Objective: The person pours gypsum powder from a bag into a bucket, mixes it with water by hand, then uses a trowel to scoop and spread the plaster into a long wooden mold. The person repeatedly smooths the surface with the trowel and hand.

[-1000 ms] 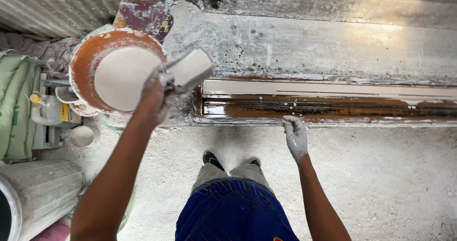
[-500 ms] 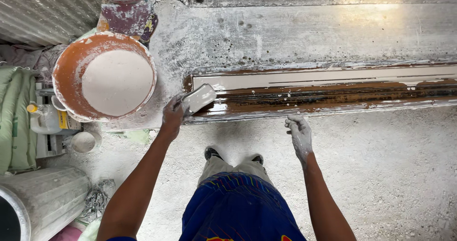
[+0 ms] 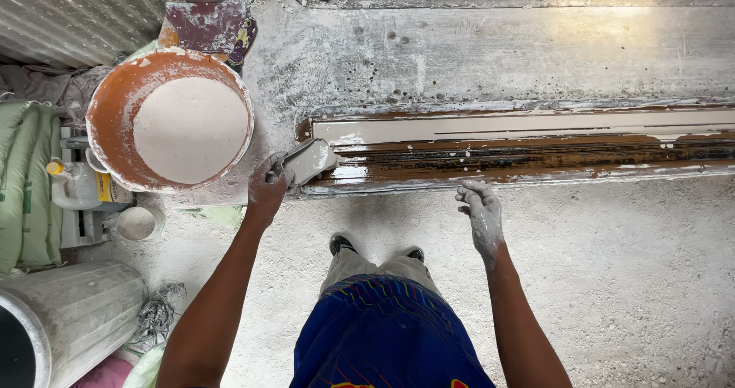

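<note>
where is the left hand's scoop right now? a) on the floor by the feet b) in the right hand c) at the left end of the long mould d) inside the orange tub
c: the left hand holds the scoop at the left end of the mould, clear of the tub.

Dusty concrete floor — daylight glare.

At the far left edge lie stacked green sacks, soft, bulging woven packages running near to far. Just right of them a whitish plastic jug with a yellow cap lies on its side, wearing a yellow-and-dark label, too small to make out further. No signs or screens show.
</note>
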